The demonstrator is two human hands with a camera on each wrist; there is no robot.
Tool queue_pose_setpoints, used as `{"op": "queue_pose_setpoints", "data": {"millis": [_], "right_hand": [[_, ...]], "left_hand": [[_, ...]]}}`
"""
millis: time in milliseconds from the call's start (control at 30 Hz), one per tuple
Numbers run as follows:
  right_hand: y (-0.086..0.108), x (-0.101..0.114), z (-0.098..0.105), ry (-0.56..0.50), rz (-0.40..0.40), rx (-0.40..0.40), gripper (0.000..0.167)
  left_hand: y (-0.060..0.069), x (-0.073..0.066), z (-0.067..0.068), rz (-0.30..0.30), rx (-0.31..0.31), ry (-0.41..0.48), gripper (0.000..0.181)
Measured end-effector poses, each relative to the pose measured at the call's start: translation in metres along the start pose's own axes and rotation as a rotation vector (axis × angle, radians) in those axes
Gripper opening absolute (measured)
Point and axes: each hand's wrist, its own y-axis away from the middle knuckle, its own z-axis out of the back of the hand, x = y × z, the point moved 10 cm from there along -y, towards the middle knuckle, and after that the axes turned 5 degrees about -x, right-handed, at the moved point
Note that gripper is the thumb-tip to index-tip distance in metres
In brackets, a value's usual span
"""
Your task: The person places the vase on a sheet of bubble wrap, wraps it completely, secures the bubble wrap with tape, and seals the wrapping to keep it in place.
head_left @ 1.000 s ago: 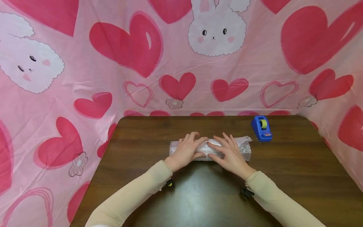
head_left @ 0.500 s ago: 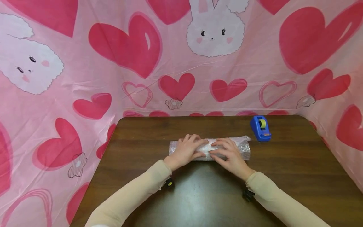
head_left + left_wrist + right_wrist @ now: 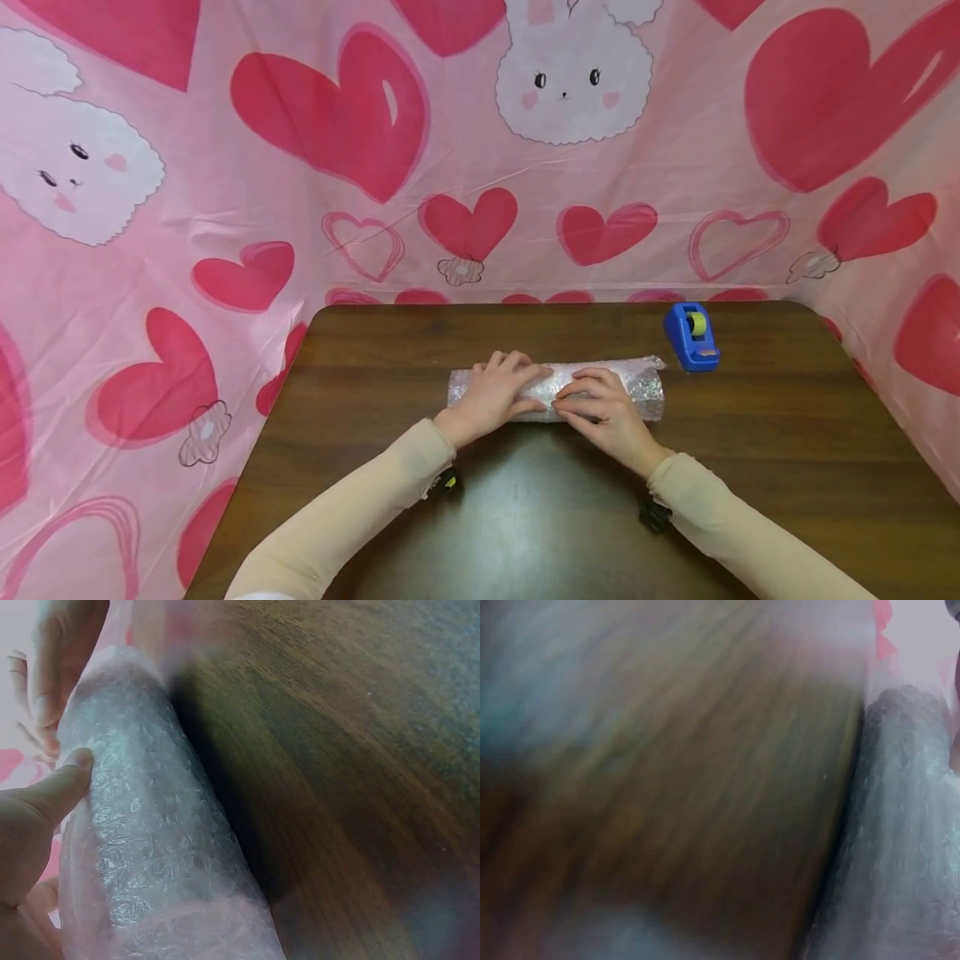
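A roll of bubble wrap [image 3: 645,390] lies sideways on the table, its right end loose and slightly raised at the corner. What is inside it cannot be made out. My left hand [image 3: 491,398] holds the roll left of its middle, fingers over the top and thumb on the near side. In the left wrist view that thumb [image 3: 64,784] presses the bubbled surface. Bent a little, the fingers of my right hand [image 3: 609,417] rest on the roll just right of the middle, fingertips close together and near the left hand's. The right wrist view is blurred and shows mostly tabletop beside the roll.
A blue tape dispenser [image 3: 692,337] with a yellow roll stands at the table's back right, beyond the bubble wrap. The dark wooden table [image 3: 772,450] ends at a pink heart-and-rabbit cloth [image 3: 465,158] hung behind and at both sides.
My right hand's spread fingers have drawn in and bent lower onto the roll, toward the thumb. The left hand and the bubble wrap stay nearly in place.
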Motion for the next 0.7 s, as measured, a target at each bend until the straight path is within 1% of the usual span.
{"op": "queue_pose_setpoints", "data": {"millis": [67,133,167,233,267,300,400,500,567,600,633,700], "right_hand": [[0.001,-0.001,-0.003,0.035,-0.002,0.028,0.015],[0.002,0.0,-0.004,0.076,0.019,0.049,0.012],[0.002,0.001,-0.005,0.1,0.037,0.063,0.014],[0.003,0.003,-0.007,0.143,0.071,0.101,0.026],[0.003,0.004,-0.008,0.16,0.088,0.127,0.029],[0.003,0.005,-0.009,0.18,0.106,0.155,0.027],[0.004,0.007,-0.012,0.226,0.134,0.246,0.018],[0.005,0.009,-0.015,0.277,0.146,0.33,0.023],[0.005,0.009,-0.015,0.281,0.132,0.369,0.02],[0.004,0.008,-0.014,0.265,0.112,0.379,0.019],[0.003,0.007,-0.012,0.239,0.086,0.383,0.018],[0.0,0.002,-0.007,0.157,0.0,0.38,0.018]], "left_hand": [[0.0,0.0,0.001,-0.002,0.002,0.004,0.053],[0.0,0.0,0.001,-0.003,0.002,0.003,0.053],[0.0,0.0,0.001,-0.004,0.0,0.003,0.053],[0.0,0.0,0.001,-0.004,0.0,0.004,0.052],[0.0,0.0,0.002,-0.005,-0.002,0.004,0.052],[0.0,0.0,0.002,-0.006,-0.002,0.001,0.052],[-0.001,0.0,0.001,-0.007,0.008,-0.007,0.053],[-0.002,0.002,0.0,-0.003,0.024,-0.028,0.054],[-0.003,0.003,0.0,0.011,0.04,-0.035,0.055],[-0.004,0.003,0.0,0.02,0.047,-0.036,0.055],[-0.005,0.003,0.0,0.028,0.048,-0.033,0.055],[-0.006,0.001,-0.001,0.043,0.041,-0.035,0.055]]}}
